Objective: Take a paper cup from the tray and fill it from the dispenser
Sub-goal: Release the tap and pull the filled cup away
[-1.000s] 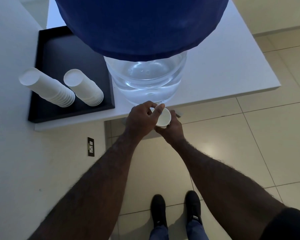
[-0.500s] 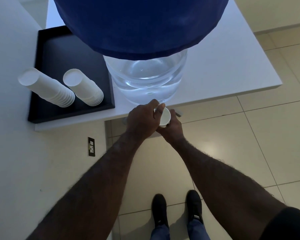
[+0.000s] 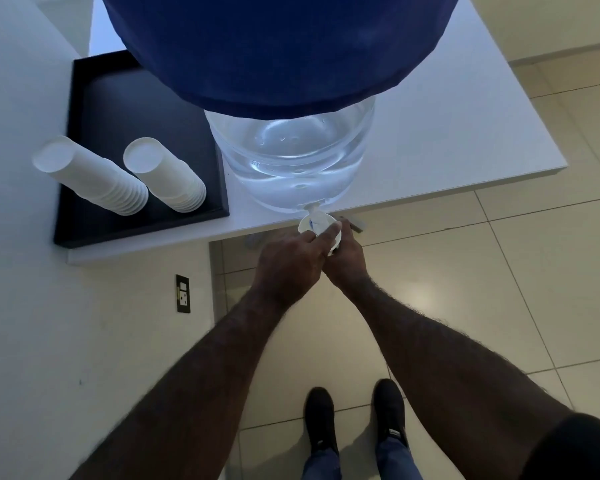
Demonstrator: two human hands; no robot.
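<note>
A white paper cup [image 3: 315, 226] is held just off the table's front edge, its open mouth right under the small white tap [image 3: 313, 207] of the dispenser. The dispenser is a clear water bottle [image 3: 291, 157] with a blue cloth cover [image 3: 278, 46]. My right hand [image 3: 347, 256] wraps the cup from below and behind. My left hand [image 3: 291, 263] lies over it, thumb and fingers on the cup's near rim. Whether water is flowing I cannot tell. A black tray [image 3: 84, 109] at the left holds two stacks of upturned paper cups [image 3: 94, 174].
The white table [image 3: 447, 126] ends just behind my hands; beyond it is tiled floor [image 3: 499, 271]. A white wall with a socket plate [image 3: 183, 293] rises at the left. My two dark shoes [image 3: 354, 417] stand on the tiles below.
Both hands have carried the cup forward and up, from below the table's edge to directly under the tap. The grip of both hands is unchanged.
</note>
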